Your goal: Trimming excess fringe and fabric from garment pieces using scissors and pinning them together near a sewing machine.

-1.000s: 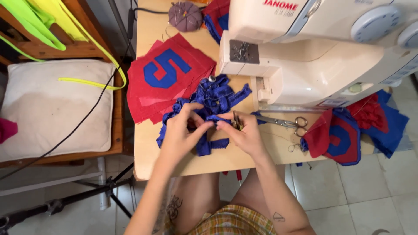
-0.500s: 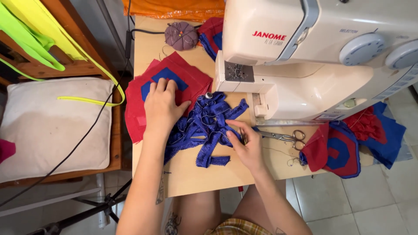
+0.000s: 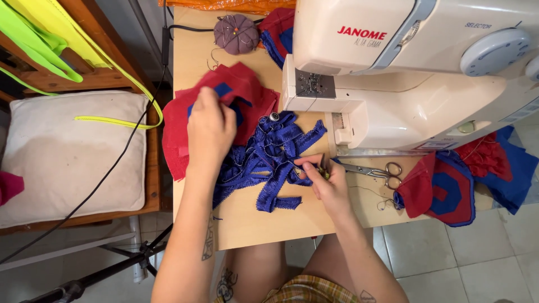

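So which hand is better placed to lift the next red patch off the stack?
Left, probably. The left hand already rests on the red patch stack, while the right hand pinches a small tool at the blue ribbed strips.

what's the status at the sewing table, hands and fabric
Left hand lifting the red fabric pieces. Right hand pinching a small tool at the blue strips. Scissors lie beside it, by the sewing machine.
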